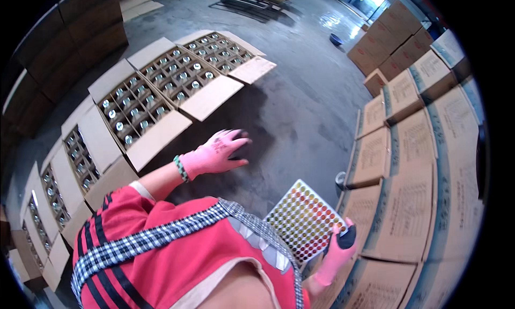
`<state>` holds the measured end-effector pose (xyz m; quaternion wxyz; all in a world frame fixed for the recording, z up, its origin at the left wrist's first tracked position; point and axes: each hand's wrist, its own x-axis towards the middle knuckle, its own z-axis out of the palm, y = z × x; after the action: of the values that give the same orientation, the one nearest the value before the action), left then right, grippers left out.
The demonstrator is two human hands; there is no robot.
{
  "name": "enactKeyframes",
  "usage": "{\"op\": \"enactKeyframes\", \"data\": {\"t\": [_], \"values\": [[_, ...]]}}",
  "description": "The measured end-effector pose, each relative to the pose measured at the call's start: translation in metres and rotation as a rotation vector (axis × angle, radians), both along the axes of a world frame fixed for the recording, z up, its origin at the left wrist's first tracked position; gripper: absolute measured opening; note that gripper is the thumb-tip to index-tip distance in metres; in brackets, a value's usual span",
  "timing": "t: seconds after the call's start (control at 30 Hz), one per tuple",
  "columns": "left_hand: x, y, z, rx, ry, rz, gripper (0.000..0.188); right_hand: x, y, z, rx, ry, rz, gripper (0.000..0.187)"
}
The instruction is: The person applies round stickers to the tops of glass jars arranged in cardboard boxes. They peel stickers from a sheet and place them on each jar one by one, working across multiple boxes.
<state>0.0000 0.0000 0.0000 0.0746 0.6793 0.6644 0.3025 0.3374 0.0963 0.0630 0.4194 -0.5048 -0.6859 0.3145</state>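
My left hand, in a pink glove with dark fingertips, reaches out over the floor with its fingers apart and nothing in them. It is nearest to an open carton, whose dividers hold rows of glass bottles or jars. My right hand, gloved alike, grips the lower right edge of a white tray. Small round pieces, in rows of yellow, green, orange and dark red, fill this tray, which is held tilted in front of my body. Some of the right fingers are hidden beneath it.
More open cartons of glassware form a curved row on the left. Closed cartons are stacked close on the right. Farther off are a cart, a blue basin and tall carton piles on the grey floor.
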Motion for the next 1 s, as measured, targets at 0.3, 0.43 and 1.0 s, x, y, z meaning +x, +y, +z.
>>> {"op": "enactKeyframes", "data": {"t": [0.3, 0.43, 1.0], "values": [[-0.129, 0.081, -0.093, -0.67, -0.298, 0.502, 0.056, -0.244, 0.272, 0.029, 0.067, -0.101, 0.476, 0.022], [-0.177, 0.166, -0.132, -0.925, -0.734, 0.479, 0.068, -0.355, 0.359, 0.01, 0.103, -0.261, 0.657, 0.022], [-0.423, 0.446, -0.272, -0.713, -1.231, 1.169, 0.068, -0.727, 0.703, -0.297, -1.292, 0.128, 0.886, 0.02]]}}
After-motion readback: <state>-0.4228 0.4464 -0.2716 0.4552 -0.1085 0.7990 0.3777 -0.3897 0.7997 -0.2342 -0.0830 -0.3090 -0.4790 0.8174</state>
